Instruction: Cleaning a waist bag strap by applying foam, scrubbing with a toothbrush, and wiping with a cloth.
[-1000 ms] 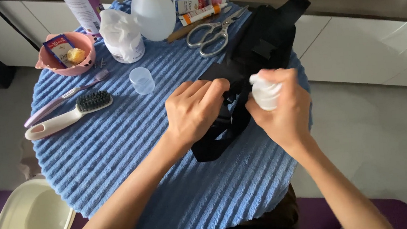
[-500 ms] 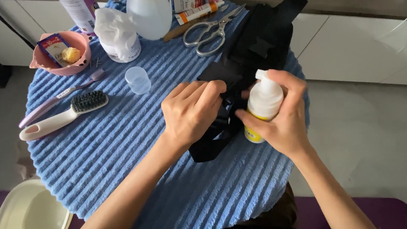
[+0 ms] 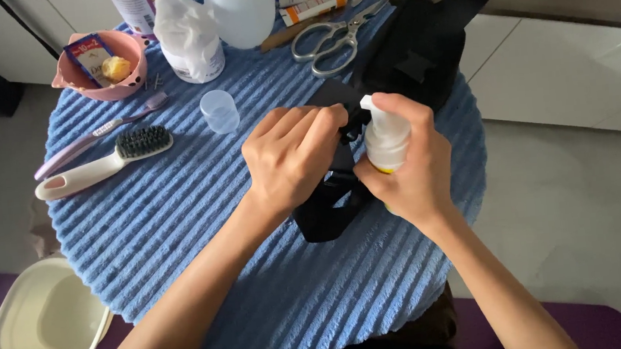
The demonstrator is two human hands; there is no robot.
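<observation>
My right hand (image 3: pixel 408 173) grips a small white spray bottle (image 3: pixel 384 136) with a yellow base, its nozzle turned left toward a black fabric bag with straps (image 3: pixel 419 45). My left hand (image 3: pixel 290 157) is closed on a black strap or flap of that bag at the middle of the round table, knuckles up. The bag lies across the blue ribbed cloth (image 3: pixel 180 223) from the centre to the far right edge. Part of the bag is hidden under both hands.
Scissors (image 3: pixel 332 34), a clear small cup (image 3: pixel 220 111), a white brush with black bristles (image 3: pixel 100 164), a purple toothbrush (image 3: pixel 94 135), a pink bowl (image 3: pixel 100 62), a white jug (image 3: pixel 240 8) and a tub stand at the back. A cream basin (image 3: pixel 43 325) sits on the floor left.
My right hand has turned the spray bottle upright and brought it closer to my left hand and the bag. The view has shifted slightly.
</observation>
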